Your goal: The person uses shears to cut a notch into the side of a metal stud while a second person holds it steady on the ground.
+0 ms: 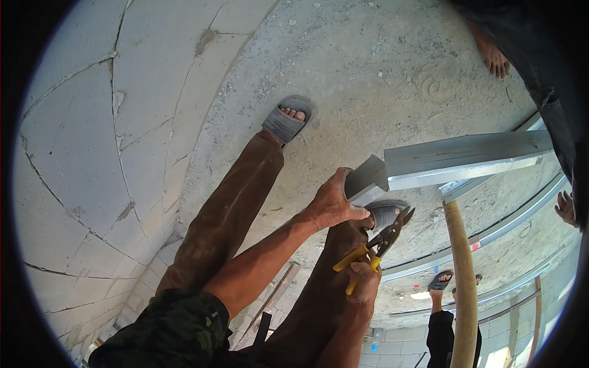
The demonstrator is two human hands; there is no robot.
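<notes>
My left hand (331,202) grips the short end piece of a U-shaped metal channel (469,153), thumb along its lower side and fingers behind. Where the short piece meets the long one there is a cut, and the two parts sit at a slight angle to each other. Below it, my right hand (363,282) is closed around a pair of tin snips (388,239) with yellow handles. The snips' blades point up and to the right, apart from the channel, and look slightly parted. Some of my right fingers are hidden behind the handles.
A block wall (86,141) rises on the left beside the dusty concrete floor (343,80). A wooden pole (460,276) stands at right. More metal channels (491,239) lie beyond it. One person's bare foot (491,58) and hand (565,208) show at right; another person's sandal (440,281) appears lower down.
</notes>
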